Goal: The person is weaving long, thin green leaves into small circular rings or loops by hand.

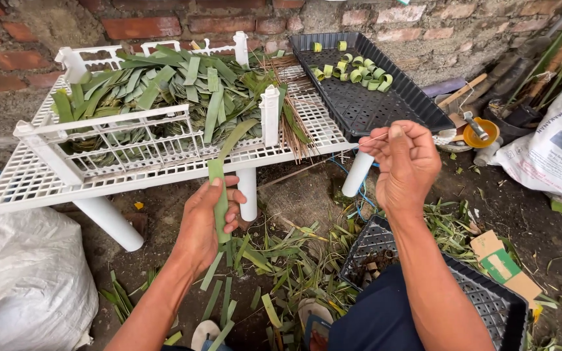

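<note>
Your left hand [208, 224] grips a light, limp leaf strip [218, 195] mid-length; your right hand [406, 162], at three o'clock, pinches a thin stick [377, 137].

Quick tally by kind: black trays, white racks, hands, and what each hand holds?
Black trays: 2, one on the rack, one on the ground
White rack: 1
Hands: 2, left hand holding green leaf strip, right hand holding thin stick
Total: 7
</note>
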